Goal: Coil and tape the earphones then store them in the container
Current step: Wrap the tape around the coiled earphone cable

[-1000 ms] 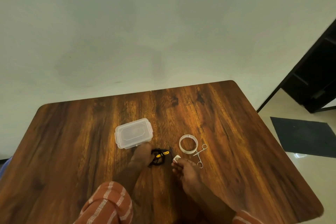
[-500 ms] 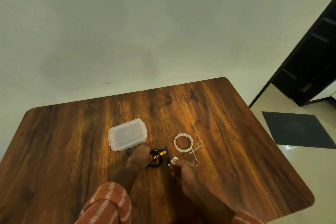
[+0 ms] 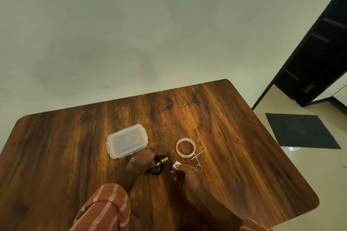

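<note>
Wooden table (image 3: 234, 155), viewed from above. Everything placed relative to the tape roll (image 3: 185, 147).

Far left of the roll: clear container (image 3: 127, 141), lid on, flat on the table.

Just below-right of the container, still left of the roll: left hand (image 3: 141, 161), closed around the earphones (image 3: 158, 164). Black coiled cable with a yellow bit poking out toward the roll. Bundle right at the tabletop, can't tell if resting on it or slightly lifted. Striped orange sleeve (image 3: 105, 208) further down on that arm.

Below the roll, a bit left: small white tape piece (image 3: 176, 165), pinched at the fingertips of the right hand (image 3: 187, 176). Piece close to the earphones, apart from them as far as visible.

The roll itself: clear ring, lying flat.

Touching or nearly touching the roll's lower right edge: small scissors (image 3: 198, 158), tips toward the roll, handles spread, one loop up near the roll's right side, the other down by the right hand's fingers.

Far right of the roll, off the table: dark mat (image 3: 300, 130) on the pale floor.
</note>
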Action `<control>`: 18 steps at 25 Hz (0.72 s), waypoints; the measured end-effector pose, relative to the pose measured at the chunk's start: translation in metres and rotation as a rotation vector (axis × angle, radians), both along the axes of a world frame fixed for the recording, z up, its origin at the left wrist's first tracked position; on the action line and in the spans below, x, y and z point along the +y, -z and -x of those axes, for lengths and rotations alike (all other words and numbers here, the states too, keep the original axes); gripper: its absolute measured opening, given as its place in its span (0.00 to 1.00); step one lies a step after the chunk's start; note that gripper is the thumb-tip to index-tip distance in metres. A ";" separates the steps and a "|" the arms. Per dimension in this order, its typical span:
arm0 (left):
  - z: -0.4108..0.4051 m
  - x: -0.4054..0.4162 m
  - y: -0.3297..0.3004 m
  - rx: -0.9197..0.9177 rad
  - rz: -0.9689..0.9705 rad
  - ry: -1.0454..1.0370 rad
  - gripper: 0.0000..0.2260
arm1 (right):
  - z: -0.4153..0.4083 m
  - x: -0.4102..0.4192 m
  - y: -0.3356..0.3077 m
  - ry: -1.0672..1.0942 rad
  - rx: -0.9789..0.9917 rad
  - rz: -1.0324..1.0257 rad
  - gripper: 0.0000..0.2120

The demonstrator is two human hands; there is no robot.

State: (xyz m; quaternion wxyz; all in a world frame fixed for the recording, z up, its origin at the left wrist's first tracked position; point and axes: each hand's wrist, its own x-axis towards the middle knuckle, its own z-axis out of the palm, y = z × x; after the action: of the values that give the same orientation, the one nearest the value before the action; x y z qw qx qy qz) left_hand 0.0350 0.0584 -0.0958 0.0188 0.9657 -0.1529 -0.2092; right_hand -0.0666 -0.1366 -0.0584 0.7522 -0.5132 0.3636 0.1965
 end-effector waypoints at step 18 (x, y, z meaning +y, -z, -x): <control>0.025 -0.011 -0.104 -0.047 1.070 -0.705 0.09 | -0.042 0.032 -0.065 0.189 -0.292 -0.165 0.07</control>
State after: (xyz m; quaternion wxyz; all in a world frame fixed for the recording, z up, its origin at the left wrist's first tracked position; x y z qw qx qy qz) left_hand 0.0101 0.0469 0.0087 0.5625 0.8194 0.0900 -0.0641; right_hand -0.0251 -0.1045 0.0063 0.8516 -0.4364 0.2799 0.0773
